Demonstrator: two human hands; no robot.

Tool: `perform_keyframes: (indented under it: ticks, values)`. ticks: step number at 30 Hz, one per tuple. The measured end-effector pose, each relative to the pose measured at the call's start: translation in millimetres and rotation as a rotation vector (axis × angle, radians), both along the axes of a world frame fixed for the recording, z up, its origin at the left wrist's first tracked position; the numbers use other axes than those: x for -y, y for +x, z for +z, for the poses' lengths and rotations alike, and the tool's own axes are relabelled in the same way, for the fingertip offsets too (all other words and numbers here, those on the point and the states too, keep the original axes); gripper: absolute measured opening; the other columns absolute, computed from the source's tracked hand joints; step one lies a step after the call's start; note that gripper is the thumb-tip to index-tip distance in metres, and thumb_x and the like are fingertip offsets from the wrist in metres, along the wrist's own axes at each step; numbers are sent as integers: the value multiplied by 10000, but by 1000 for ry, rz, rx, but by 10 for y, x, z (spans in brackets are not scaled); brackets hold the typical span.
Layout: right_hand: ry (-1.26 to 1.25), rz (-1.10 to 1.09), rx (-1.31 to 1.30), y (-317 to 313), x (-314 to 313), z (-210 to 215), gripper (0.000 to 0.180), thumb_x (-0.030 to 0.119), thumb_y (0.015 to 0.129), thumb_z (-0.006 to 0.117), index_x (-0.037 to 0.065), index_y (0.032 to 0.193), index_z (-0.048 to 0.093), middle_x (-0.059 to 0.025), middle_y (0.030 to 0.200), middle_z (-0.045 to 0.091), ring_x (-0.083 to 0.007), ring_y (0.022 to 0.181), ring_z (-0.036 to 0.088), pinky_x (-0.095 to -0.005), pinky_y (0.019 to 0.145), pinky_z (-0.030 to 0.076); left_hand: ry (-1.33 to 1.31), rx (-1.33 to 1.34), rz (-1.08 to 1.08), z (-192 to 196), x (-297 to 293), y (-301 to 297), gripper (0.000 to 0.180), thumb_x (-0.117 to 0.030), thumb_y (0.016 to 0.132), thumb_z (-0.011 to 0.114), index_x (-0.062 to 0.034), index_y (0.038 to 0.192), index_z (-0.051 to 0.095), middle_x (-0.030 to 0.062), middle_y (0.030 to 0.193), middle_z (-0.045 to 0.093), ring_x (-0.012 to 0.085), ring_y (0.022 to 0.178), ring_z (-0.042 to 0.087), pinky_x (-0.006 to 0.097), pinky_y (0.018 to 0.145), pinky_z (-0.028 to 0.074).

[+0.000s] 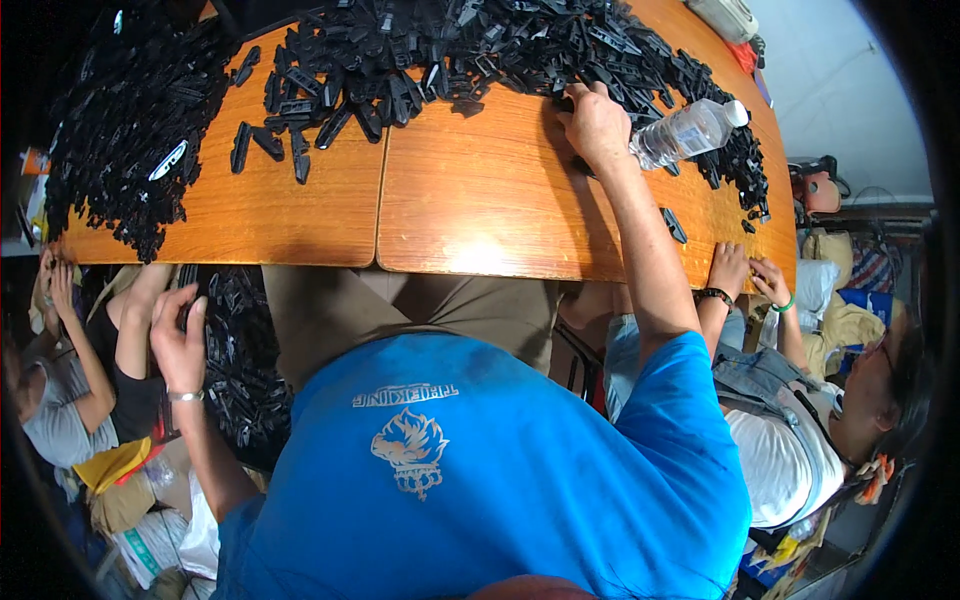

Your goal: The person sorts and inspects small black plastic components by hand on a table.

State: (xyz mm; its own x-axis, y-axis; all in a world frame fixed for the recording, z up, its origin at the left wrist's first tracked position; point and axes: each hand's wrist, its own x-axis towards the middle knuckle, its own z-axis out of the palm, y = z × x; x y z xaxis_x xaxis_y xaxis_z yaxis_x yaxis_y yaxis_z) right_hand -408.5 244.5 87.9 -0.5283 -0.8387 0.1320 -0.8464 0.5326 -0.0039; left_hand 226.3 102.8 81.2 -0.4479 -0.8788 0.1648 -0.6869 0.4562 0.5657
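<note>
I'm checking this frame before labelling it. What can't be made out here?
- Head view: right hand lies palm-down on the black parts; whatever is under it is hidden.
- Left hand below the table: its grasp is too dark to tell.
- Single parts in the pile are too small to identify.

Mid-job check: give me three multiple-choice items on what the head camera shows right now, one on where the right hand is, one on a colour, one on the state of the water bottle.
1. Where is the right hand?
A. on the wooden table at the edge of the pile of black plastic parts
B. in the lap
C. on the bottle cap

2. What colour is the wearer's shirt?
A. red
B. blue
C. white

3. How does the water bottle stand?
A. upright, open
B. lying on its side, cap on
C. crushed flat

Answers: 1 A, the fingers reach into the parts on the tabletop. 2 B, the shirt below is bright blue. 3 B, the clear bottle lies sideways with its white cap in place.
</note>
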Motion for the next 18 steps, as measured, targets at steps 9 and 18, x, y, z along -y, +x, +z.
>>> perform_keyframes:
  ticks: [9,18]
  values:
    - [59,155,-120,-179,257,-275,154,135,947,665,84,1057,760,-198,1066,773,-391,954,783,-496,826,638,-263,-157,-439,-64,286,-2064,239,-49,913,774,-36,1150,748,154,1047,700,369,1007,687,429,893,559]
    - [-69,168,-18,545,464,-325,253,126,943,692,110,1184,767,-167,1170,707,-410,927,755,-519,799,618,-389,19,-398,-264,408,-3143,469,-59,907,784,-96,1365,691,101,1273,629,326,1181,614,433,985,548]
